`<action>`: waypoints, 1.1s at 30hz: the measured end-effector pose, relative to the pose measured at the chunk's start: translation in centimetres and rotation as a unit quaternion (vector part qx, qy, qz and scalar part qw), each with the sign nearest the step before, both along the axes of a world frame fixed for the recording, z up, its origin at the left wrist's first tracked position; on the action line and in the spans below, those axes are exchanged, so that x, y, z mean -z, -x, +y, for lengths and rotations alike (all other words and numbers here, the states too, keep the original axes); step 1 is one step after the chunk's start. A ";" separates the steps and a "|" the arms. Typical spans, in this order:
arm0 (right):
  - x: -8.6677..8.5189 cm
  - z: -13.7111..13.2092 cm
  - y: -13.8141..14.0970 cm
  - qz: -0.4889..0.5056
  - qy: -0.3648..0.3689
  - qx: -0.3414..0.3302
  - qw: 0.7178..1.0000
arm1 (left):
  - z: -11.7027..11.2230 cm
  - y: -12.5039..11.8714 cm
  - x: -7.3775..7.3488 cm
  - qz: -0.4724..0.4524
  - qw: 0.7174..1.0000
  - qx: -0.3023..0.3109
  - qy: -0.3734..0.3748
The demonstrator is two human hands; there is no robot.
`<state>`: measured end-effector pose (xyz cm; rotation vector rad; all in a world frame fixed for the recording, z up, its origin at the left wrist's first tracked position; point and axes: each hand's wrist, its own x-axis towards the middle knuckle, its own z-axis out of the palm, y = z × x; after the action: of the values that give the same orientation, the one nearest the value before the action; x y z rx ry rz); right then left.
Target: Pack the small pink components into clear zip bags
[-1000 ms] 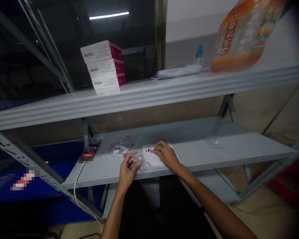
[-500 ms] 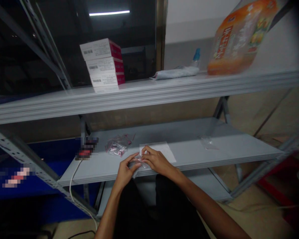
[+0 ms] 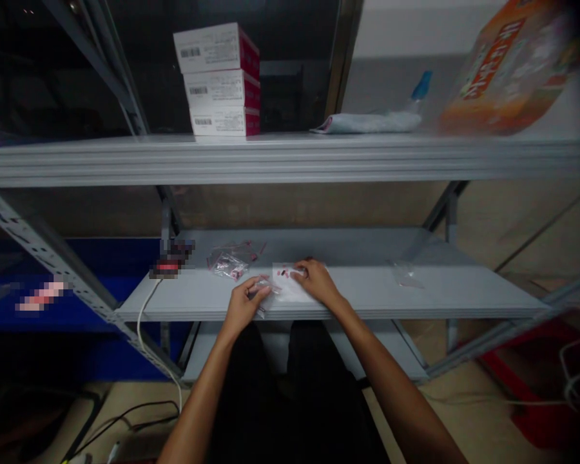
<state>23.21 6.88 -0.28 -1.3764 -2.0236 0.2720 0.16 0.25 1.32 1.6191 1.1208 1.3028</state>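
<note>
Near the front edge of the middle shelf, my left hand (image 3: 244,303) pinches a small clear plastic bag (image 3: 261,312) between thumb and fingers. My right hand (image 3: 318,281) rests over a white sheet of paper (image 3: 290,293), its fingers curled and drawn together. Whatever is between those fingertips is too small to make out. Beside them on the paper lie several tiny red and dark pieces (image 3: 283,272). Behind my left hand is a loose pile of clear bags (image 3: 228,265) with pinkish-red bits in or on them.
Another clear bag (image 3: 406,274) lies to the right on the grey shelf (image 3: 367,283). A blurred-out object (image 3: 171,260) with a white cable sits at the left end. Above, the upper shelf (image 3: 290,161) holds stacked white-and-red boxes (image 3: 217,90), a folded cloth (image 3: 367,122) and an orange-labelled bottle (image 3: 507,77).
My hands were together at the clear bag. Now my right hand has moved away to the right onto the paper, and small pieces show there. The left keeps the bag. The view has shifted.
</note>
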 end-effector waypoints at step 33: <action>-3.4 -4.7 4.9 0.244 0.010 -0.188 0.951 | 0.1 -0.1 -0.1 0.034 0.998 0.052 -0.021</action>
<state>18.35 2.20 3.13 -0.8131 -1.8379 0.7269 0.24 0.37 1.39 1.7412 1.0406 1.2183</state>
